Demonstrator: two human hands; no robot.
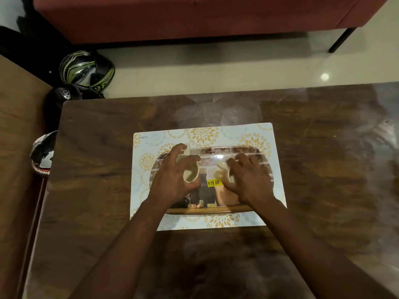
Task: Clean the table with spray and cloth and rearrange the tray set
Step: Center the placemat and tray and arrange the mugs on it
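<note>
1. Two bare forearms, reaching forward from the near edge over a glossy dark wooden table (323, 169) with swirling grain and a soft glare.
2. Left hand (174, 182), fingers curled round a cream cup (190, 172), smooth and round-mouthed, tilted so the opening faces the camera; flat handle poking up between the fingers at the far side.
3. Right hand (248, 180), fingers bent and clamped over a second cream cup (223, 171), mostly hidden beneath the knuckles, only a pale rim showing at the hand's left side.
4. Both cups held just above or on a mirror-bright rounded rectangular tray (216, 209); contact impossible to tell. Yellow price sticker (213, 183) on the tray between the two hands.
5. Under the tray, a thin rectangular placemat (203, 134), pale with orange and grey floral medallions, lying flat on the table.
6. Left of the table, on the floor, a black-and-white helmet (42, 154); farther back, a glossy green-and-black helmet (86, 70).
7. Beyond, pale shiny floor tiles (237, 67) and a dark red upholstered sofa (194, 16) on a thin black leg.
</note>
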